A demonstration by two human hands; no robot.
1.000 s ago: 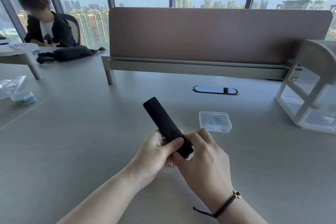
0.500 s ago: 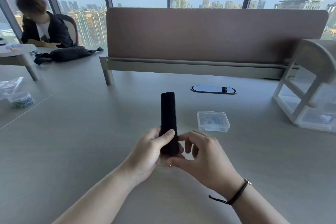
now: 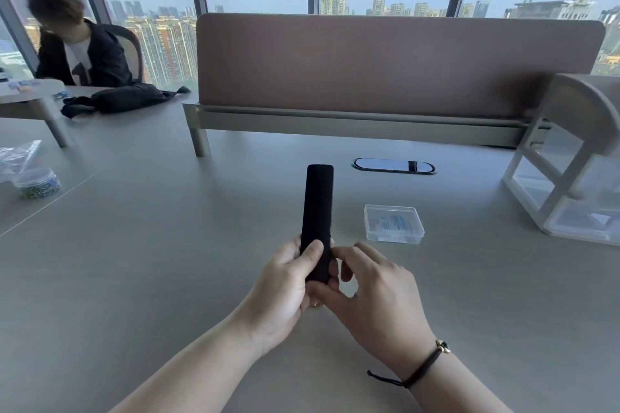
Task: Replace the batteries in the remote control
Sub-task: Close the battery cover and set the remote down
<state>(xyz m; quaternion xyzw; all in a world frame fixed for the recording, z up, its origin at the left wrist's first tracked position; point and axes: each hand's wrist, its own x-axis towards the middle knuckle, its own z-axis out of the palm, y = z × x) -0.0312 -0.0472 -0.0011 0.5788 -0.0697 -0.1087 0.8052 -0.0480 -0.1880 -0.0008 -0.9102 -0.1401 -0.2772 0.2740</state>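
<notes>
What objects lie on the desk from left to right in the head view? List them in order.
Tub of small coloured bits → black remote held in both hands → clear plastic box → white rack.

Both hands: L hand (image 3: 285, 282) grips black remote (image 3: 317, 211), R hand (image 3: 372, 288) pinches its base.

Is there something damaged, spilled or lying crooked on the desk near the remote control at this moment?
Nothing stands out. The black remote looks whole, held at its near end by the left hand and the right hand. The clear plastic box sits flat and closed on the desk; nothing is spilled.
</notes>
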